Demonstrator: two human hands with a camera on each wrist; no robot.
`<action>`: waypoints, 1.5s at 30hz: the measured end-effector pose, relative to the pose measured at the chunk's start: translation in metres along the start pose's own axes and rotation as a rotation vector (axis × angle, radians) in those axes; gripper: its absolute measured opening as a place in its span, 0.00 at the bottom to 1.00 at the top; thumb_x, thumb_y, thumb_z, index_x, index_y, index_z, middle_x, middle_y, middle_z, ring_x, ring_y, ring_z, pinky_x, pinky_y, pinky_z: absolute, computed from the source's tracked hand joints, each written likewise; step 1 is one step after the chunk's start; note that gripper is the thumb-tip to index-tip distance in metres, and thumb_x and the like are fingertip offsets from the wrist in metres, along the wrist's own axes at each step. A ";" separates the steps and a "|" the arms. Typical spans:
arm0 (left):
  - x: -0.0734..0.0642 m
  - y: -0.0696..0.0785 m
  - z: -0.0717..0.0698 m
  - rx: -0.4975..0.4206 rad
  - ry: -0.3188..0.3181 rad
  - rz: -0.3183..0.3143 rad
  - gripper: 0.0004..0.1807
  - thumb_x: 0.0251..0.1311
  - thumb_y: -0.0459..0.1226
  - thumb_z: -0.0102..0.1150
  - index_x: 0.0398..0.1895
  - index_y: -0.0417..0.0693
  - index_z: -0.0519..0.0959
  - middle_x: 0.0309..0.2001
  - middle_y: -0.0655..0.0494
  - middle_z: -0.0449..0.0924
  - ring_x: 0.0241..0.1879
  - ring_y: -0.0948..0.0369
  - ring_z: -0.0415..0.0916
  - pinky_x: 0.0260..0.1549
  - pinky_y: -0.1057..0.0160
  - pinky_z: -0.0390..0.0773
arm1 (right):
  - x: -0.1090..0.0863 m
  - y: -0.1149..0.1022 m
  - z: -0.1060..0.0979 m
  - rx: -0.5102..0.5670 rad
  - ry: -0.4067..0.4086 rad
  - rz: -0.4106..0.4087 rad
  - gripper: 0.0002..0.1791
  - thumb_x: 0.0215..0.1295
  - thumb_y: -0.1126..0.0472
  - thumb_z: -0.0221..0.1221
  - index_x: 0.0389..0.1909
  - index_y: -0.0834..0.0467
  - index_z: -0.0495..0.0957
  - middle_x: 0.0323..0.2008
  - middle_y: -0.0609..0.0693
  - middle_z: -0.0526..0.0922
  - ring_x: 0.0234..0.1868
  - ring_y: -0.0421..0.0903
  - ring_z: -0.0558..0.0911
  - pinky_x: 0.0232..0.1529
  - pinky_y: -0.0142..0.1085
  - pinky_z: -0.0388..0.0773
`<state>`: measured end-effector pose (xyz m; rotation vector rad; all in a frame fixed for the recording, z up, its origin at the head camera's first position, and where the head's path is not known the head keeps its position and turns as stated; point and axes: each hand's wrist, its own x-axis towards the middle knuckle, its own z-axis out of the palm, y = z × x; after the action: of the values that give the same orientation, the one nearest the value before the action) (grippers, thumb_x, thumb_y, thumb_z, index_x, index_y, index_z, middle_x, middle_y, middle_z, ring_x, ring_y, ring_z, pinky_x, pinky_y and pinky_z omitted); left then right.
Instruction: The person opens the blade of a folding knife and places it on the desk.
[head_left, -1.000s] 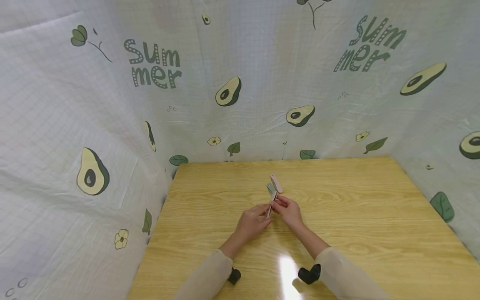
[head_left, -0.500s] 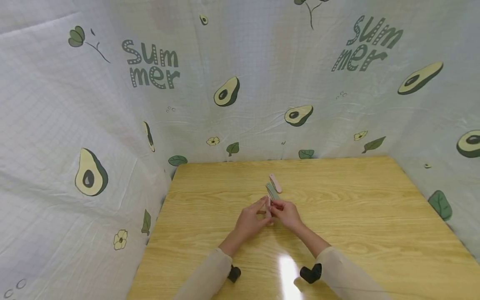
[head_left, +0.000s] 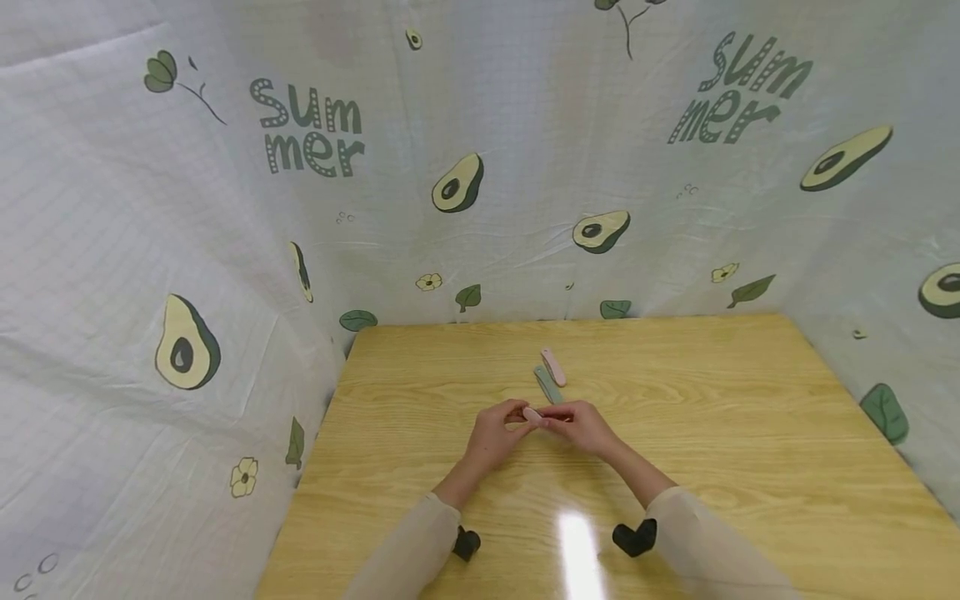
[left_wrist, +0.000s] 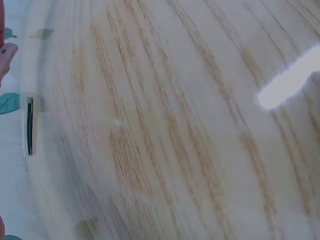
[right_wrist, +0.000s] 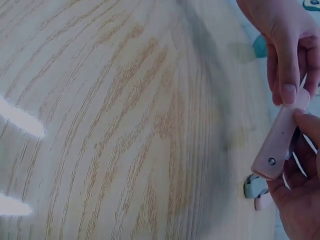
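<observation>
The pink handle [head_left: 532, 415] is between the two hands, over the middle of the tabletop [head_left: 750, 417], nearer its far edge than its near one; the left hand [head_left: 491, 435] pinches one end, and the right hand [head_left: 583, 427] grips it along the side. It should handle as light and stiff, likely a folding piece with a hard, smooth shell that could slip under dry fingertips; the broad flat sides look the safest hold, away from the long edge, in case it hides a blade. Just beyond the hands, towards the far edge, lie a green handle [head_left: 549, 385] and, beside it, a second pink one [head_left: 554, 367]. The right wrist view shows a round rivet [right_wrist: 271, 161], too small to make out from the head; the left wrist view catches only slivers of fingers.
</observation>
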<state>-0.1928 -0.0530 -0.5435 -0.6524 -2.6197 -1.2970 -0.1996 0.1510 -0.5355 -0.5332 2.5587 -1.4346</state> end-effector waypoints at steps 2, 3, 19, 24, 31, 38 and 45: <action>0.000 0.000 0.000 -0.035 0.004 -0.023 0.17 0.57 0.43 0.66 0.46 0.45 0.81 0.41 0.53 0.87 0.40 0.63 0.85 0.39 0.71 0.83 | 0.001 0.001 -0.001 0.012 0.007 0.020 0.15 0.67 0.54 0.60 0.49 0.57 0.84 0.46 0.55 0.86 0.40 0.42 0.82 0.36 0.29 0.79; 0.000 0.000 0.000 -0.054 0.006 -0.033 0.15 0.57 0.43 0.66 0.45 0.46 0.81 0.40 0.53 0.87 0.39 0.62 0.86 0.38 0.72 0.82 | 0.001 0.002 -0.001 0.014 0.010 0.023 0.15 0.67 0.54 0.60 0.48 0.57 0.84 0.45 0.55 0.86 0.40 0.41 0.81 0.35 0.29 0.79; 0.001 -0.011 -0.001 -0.194 -0.097 -0.183 0.10 0.56 0.45 0.68 0.36 0.50 0.82 0.32 0.55 0.85 0.29 0.71 0.80 0.29 0.74 0.79 | -0.007 -0.034 -0.012 0.091 -0.045 -0.029 0.09 0.65 0.65 0.60 0.43 0.63 0.84 0.42 0.59 0.86 0.41 0.47 0.82 0.37 0.30 0.81; 0.003 -0.010 -0.005 -0.200 -0.153 -0.162 0.09 0.57 0.46 0.66 0.35 0.52 0.84 0.32 0.57 0.86 0.27 0.73 0.78 0.27 0.73 0.78 | -0.005 -0.031 -0.011 0.089 -0.067 -0.035 0.09 0.65 0.66 0.60 0.42 0.64 0.84 0.42 0.61 0.86 0.40 0.49 0.83 0.36 0.32 0.82; 0.002 -0.009 -0.005 -0.211 -0.150 -0.188 0.09 0.57 0.45 0.67 0.34 0.50 0.84 0.33 0.55 0.86 0.29 0.71 0.79 0.28 0.73 0.79 | 0.003 0.002 0.001 0.128 -0.011 -0.050 0.09 0.65 0.62 0.61 0.41 0.61 0.86 0.41 0.58 0.86 0.40 0.40 0.81 0.37 0.28 0.80; 0.003 -0.010 -0.006 -0.207 -0.191 -0.202 0.09 0.58 0.45 0.66 0.35 0.51 0.85 0.34 0.56 0.86 0.30 0.70 0.80 0.30 0.72 0.79 | 0.003 0.005 0.003 0.110 0.020 -0.068 0.08 0.62 0.58 0.64 0.37 0.57 0.87 0.39 0.55 0.86 0.38 0.37 0.83 0.38 0.29 0.82; 0.004 -0.014 -0.005 -0.199 -0.183 -0.148 0.12 0.60 0.46 0.64 0.37 0.47 0.84 0.33 0.56 0.86 0.30 0.71 0.79 0.29 0.71 0.80 | 0.003 0.002 0.005 0.122 0.091 -0.021 0.09 0.62 0.57 0.63 0.37 0.58 0.87 0.39 0.56 0.87 0.38 0.37 0.84 0.37 0.27 0.81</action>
<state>-0.2028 -0.0633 -0.5489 -0.6431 -2.7517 -1.6306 -0.2014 0.1472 -0.5401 -0.4887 2.5190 -1.6464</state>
